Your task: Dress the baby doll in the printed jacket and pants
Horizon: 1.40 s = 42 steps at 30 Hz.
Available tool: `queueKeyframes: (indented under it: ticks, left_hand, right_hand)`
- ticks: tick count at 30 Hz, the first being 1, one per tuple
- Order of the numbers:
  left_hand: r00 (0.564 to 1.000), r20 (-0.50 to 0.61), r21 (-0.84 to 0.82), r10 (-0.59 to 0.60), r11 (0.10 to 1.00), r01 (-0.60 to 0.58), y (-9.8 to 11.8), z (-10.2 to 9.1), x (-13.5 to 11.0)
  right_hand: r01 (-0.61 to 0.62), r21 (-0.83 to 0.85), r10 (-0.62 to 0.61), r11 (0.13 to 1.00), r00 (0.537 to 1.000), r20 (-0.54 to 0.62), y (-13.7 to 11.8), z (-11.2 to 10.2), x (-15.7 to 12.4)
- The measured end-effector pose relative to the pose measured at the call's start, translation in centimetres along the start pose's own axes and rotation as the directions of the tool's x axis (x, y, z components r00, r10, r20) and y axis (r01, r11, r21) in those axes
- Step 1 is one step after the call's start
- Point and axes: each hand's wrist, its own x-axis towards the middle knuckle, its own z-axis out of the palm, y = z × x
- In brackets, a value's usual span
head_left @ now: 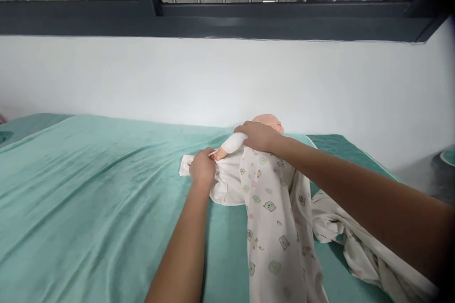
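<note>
A baby doll [266, 118] lies on the green bed cover, its bald head towards the wall. My left hand [203, 166] is closed around the white sleeve [186, 164] of a printed baby garment [273, 208], right beside the doll's small hand [218, 154]. White cloth covers the doll's arm [233, 143] above the wrist. Over the doll's shoulder, near the head, my right hand [259, 135] is curled around the upper end of that arm; its fingertips are partly hidden. The garment spreads over the doll's body and down towards me.
A crumpled patterned cloth [355, 236] lies to the right, partly behind my right forearm. The green cover [88, 208] has folds at the left. Behind the bed rises a white wall [142, 80], below a dark window frame [227, 21] with metal bars.
</note>
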Motion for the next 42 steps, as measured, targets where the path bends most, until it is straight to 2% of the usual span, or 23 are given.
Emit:
queueKeyframes:
  ticks: [6,8,12,14,17,20,22,24,26,28,31,34,37,39,42]
  left_hand:
    - [0.988,0.046,0.142,0.148,0.978,-0.153,0.5,0.0,-0.4]
    - [0.985,0.067,0.152,0.159,0.974,-0.167,0.4,0.1,-0.2]
    - [0.988,0.115,0.0,0.103,0.995,-0.104,0.0,0.2,0.3]
    - [0.987,0.119,-0.065,0.112,0.992,-0.105,-0.2,0.3,0.4]
    - [0.993,0.062,-0.2,0.098,0.976,-0.084,-0.2,0.6,0.5]
    - [1.0,-0.001,-0.308,0.026,0.951,-0.026,-0.1,0.7,0.6]
    - [0.999,-0.033,-0.23,-0.004,0.973,-0.003,0.0,0.6,0.6]
    - [0.997,-0.077,-0.038,0.005,0.999,-0.008,0.3,0.4,0.4]
    - [0.993,-0.098,0.165,0.061,0.985,-0.044,0.7,0.4,0.1]
    - [0.989,-0.066,0.302,0.13,0.948,-0.104,1.2,0.7,-0.2]
    - [0.974,0.0,0.368,0.228,0.905,-0.212,2.0,1.5,-0.1]
    - [0.954,0.0,0.349,0.299,0.894,-0.28,2.4,2.2,0.3]
    - [0.95,-0.031,0.338,0.311,0.898,-0.283,2.3,2.2,0.5]
    - [0.954,-0.053,0.346,0.295,0.902,-0.26,2.1,2.1,0.5]
    - [0.961,-0.079,0.364,0.267,0.905,-0.221,2.1,1.9,0.4]
  right_hand:
    - [-0.036,0.023,0.035,0.999,0.999,0.01,-0.1,0.4,0.1]
    - [-0.044,0.027,0.044,0.999,0.999,0.007,-0.1,0.5,0.1]
    - [-0.018,0.075,0.022,0.997,0.998,-0.06,0.5,0.6,-0.2]
    - [-0.026,0.106,0.036,0.994,0.995,-0.096,0.7,0.6,-0.5]
    - [-0.045,0.121,0.058,0.992,0.993,-0.105,0.6,0.5,-0.8]
    - [-0.05,0.106,0.058,0.993,0.995,-0.077,-0.1,0.7,-0.6]
    - [-0.049,0.074,0.053,0.996,0.996,-0.066,-0.7,1.2,-0.4]
    - [-0.045,0.009,0.046,0.999,0.997,-0.06,-1.5,1.8,0.0]
    - [-0.041,-0.055,0.038,0.998,0.998,-0.048,-2.3,2.6,0.4]
    - [-0.034,-0.098,0.031,0.995,0.999,-0.033,-3.2,3.4,0.8]
    - [-0.023,-0.126,0.019,0.992,0.999,-0.026,-4.3,4.3,1.2]
    - [-0.008,-0.14,0.004,0.99,1.0,-0.031,-4.5,4.3,1.1]
    - [-0.024,-0.001,0.023,1.0,0.996,-0.091,-3.6,3.7,-0.1]
    - [-0.101,0.193,0.137,0.976,0.974,-0.18,-2.8,3.4,-1.8]
    - [-0.212,0.427,0.363,0.879,0.878,-0.313,-1.0,3.7,-5.4]
